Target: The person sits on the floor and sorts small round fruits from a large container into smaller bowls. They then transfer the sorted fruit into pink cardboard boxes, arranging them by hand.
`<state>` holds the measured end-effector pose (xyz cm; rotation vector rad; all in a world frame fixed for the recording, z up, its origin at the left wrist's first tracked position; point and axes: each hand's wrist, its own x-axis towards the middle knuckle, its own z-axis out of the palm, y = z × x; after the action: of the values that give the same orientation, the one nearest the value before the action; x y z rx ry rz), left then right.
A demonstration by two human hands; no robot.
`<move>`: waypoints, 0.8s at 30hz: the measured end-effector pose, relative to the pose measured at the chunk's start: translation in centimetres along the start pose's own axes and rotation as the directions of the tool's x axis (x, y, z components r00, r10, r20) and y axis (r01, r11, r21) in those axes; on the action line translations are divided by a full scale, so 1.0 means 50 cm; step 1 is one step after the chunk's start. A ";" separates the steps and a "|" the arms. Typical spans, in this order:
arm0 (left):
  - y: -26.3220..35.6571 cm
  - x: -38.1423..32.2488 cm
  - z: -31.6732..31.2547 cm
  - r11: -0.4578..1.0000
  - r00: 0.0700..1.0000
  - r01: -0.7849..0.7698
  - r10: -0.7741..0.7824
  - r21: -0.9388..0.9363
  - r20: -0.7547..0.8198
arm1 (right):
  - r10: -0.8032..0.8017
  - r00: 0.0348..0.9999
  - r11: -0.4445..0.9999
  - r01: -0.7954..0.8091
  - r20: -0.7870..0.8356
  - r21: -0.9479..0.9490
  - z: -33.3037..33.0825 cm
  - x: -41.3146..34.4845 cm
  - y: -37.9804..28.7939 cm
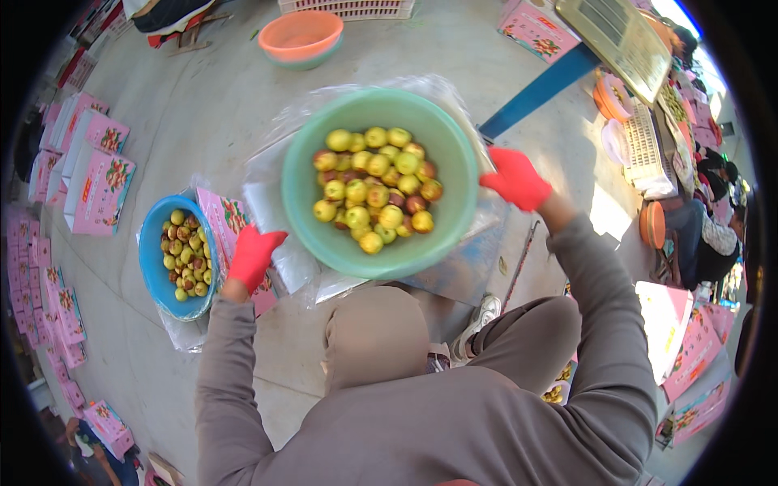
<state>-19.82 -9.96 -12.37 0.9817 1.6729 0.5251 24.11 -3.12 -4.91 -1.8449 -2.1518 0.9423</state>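
Observation:
A pale green plastic basin [380, 264] holding a pile of yellow-green and brown jujubes [377, 182] stands in front of me, above a plastic-wrapped platform [267, 176]. My left hand [252, 255], in a red glove, is just off the basin's lower left side, thumb spread towards it and nothing seen in its grasp. Beside the right rim is my red-gloved right hand [516, 179], its thumb close to the basin; contact is unclear and part of the fingers is hidden. At left, a blue basin [146, 261] of jujubes sits beside a pink printed carton [216, 209].
A scale display [620, 42] on a blue post [541, 91] leans over the right side. Stacked orange and green basins [301, 36] stand beyond, near a white crate [346, 7]. Pink cartons [97, 188] line the left. A seated person [705, 243] is at right.

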 end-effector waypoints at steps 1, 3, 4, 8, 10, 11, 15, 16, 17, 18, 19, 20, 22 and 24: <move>0.045 0.003 0.034 0.999 0.999 -0.045 0.046 -0.017 0.023 | 0.064 0.997 0.997 -0.063 -0.038 0.035 0.003 -0.051 0.048; 0.102 0.027 0.093 0.976 0.983 -0.156 0.138 0.153 0.124 | 0.071 0.982 0.994 -0.056 -0.173 0.090 0.032 -0.164 0.139; 0.130 0.030 0.126 0.964 0.969 -0.197 0.164 0.177 0.187 | 0.247 0.959 0.951 -0.213 -0.137 0.224 0.045 -0.215 0.165; 0.200 0.040 0.246 0.920 0.907 -0.308 0.207 0.244 0.368 | 0.576 0.814 0.773 -0.514 -0.074 0.371 0.066 -0.366 0.179; 0.207 0.042 0.306 0.878 0.882 -0.373 0.236 0.299 0.409 | 0.684 0.729 0.653 -0.614 0.001 0.443 0.080 -0.431 0.193; 0.207 0.035 0.325 0.884 0.892 -0.358 0.227 0.300 0.392 | 0.655 0.755 0.680 -0.567 -0.036 0.465 0.086 -0.450 0.211; 0.201 0.008 0.350 0.907 0.917 -0.368 0.317 0.206 0.241 | 0.615 0.732 0.665 -0.282 -0.293 0.692 0.077 -0.472 0.215; 0.200 0.004 0.340 0.910 0.919 -0.382 0.355 0.159 0.171 | 0.670 0.694 0.579 -0.264 -0.265 0.772 0.061 -0.466 0.189; 0.207 0.001 0.330 0.908 0.903 -0.417 0.408 0.048 0.133 | 0.717 0.658 0.487 -0.239 -0.229 0.840 0.053 -0.463 0.177; 0.223 -0.015 0.321 0.891 0.886 -0.450 0.454 -0.060 0.096 | 0.708 0.697 0.472 -0.349 -0.112 0.810 0.057 -0.470 0.179; 0.246 -0.034 0.314 0.860 0.867 -0.481 0.495 -0.168 0.053 | 0.647 0.761 0.509 -0.388 -0.045 0.768 0.064 -0.482 0.172; 0.274 -0.058 0.315 0.880 0.877 -0.450 0.468 -0.151 0.112 | 0.635 0.767 0.534 -0.350 -0.092 0.770 0.075 -0.490 0.170; 0.292 -0.065 0.333 0.899 0.854 -0.426 0.437 -0.102 0.284 | 0.585 0.788 0.584 -0.249 -0.189 0.773 0.095 -0.493 0.167; 0.293 -0.080 0.377 0.883 0.833 -0.465 0.414 0.060 0.369 | 0.542 0.790 0.623 -0.150 -0.286 0.768 0.109 -0.500 0.165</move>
<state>3.19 -7.48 -5.27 1.4969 1.1767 0.4961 34.02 -28.03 -6.81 -1.8172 -0.8920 1.0186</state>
